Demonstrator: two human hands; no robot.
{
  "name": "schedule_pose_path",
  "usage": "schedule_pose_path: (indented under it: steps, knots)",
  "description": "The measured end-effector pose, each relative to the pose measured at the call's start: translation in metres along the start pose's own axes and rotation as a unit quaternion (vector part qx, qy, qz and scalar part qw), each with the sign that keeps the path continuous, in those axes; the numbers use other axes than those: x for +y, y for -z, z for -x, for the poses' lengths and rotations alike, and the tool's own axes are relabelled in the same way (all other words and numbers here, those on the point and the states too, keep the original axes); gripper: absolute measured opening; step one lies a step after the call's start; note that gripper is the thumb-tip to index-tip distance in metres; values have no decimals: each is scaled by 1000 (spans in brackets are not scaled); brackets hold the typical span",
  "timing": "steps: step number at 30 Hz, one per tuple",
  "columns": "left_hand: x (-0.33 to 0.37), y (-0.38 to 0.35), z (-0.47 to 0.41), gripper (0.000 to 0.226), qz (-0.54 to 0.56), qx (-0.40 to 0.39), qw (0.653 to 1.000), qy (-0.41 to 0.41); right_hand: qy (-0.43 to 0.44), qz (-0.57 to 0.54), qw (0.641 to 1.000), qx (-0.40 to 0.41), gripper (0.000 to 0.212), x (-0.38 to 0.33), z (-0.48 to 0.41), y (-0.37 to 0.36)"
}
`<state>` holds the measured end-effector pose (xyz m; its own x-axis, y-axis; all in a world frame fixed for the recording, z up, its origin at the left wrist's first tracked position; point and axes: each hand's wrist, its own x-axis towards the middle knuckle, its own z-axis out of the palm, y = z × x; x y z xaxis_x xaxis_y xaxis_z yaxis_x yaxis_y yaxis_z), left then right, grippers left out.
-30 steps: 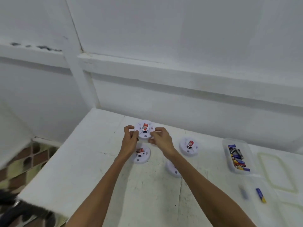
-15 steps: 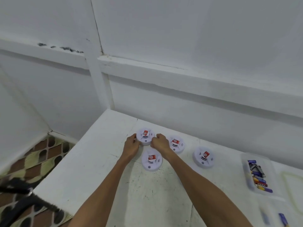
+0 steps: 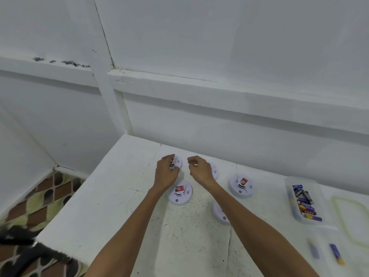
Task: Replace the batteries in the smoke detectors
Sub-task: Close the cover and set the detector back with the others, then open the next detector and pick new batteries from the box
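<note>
The far-left smoke detector [image 3: 176, 164] lies on the white table [image 3: 111, 196] near the wall, face up. The left hand [image 3: 166, 172] rests over its left side, fingers curled onto its rim in a light grasp. The right hand [image 3: 199, 169] hovers just right of it, fingers loosely curled, holding nothing that I can make out. Four more detectors lie near: one [image 3: 180, 192] just below the left hand, one [image 3: 214, 170] partly hidden behind the right hand, one [image 3: 240, 185] further right, one [image 3: 220, 213] under the right forearm. A clear tray of batteries [image 3: 303, 200] sits far right. To open it well, steady the base with one hand and twist the cover with the other, keeping it flat.
</note>
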<state>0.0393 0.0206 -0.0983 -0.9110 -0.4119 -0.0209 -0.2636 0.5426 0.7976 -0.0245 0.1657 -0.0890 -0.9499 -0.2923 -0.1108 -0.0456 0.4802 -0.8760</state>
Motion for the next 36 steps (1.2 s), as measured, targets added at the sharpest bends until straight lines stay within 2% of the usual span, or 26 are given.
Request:
schedule_pose_path:
  steps: [3, 7, 11, 16, 19, 22, 25, 27, 33, 36]
  knots:
    - [21, -13, 2, 50, -3, -41, 998, -42, 30, 43, 998, 19, 29, 8, 6, 20]
    - [37, -31, 3, 54, -7, -120, 992, -43, 45, 78, 994, 57, 26, 27, 9, 41]
    - [45, -48, 8, 59, -25, -164, 985, -42, 27, 124, 988, 85, 26, 48, 15, 56]
    - [51, -62, 15, 44, -12, -184, 982, -41, -37, 170, 984, 29, 50, 67, 19, 62]
    - [48, -65, 14, 37, -15, -188, 981, -38, -36, 164, 986, -3, 61, 71, 21, 60]
    - [48, -65, 17, 49, 7, -177, 984, -27, -37, 161, 986, 7, 67, 73, 21, 57]
    - [49, -66, 23, 77, 46, -149, 987, 23, -22, 135, 990, 31, 73, 74, 27, 56]
    - [50, -68, 25, 77, 60, -132, 989, 36, 2, 104, 992, 67, 68, 74, 32, 59]
    - [58, -69, 32, 70, 68, -97, 993, -12, 43, 40, 987, 151, 38, 66, 50, 85]
    - [64, -75, 42, 70, 67, -114, 990, -54, 44, 17, 981, 187, 35, 65, 60, 98]
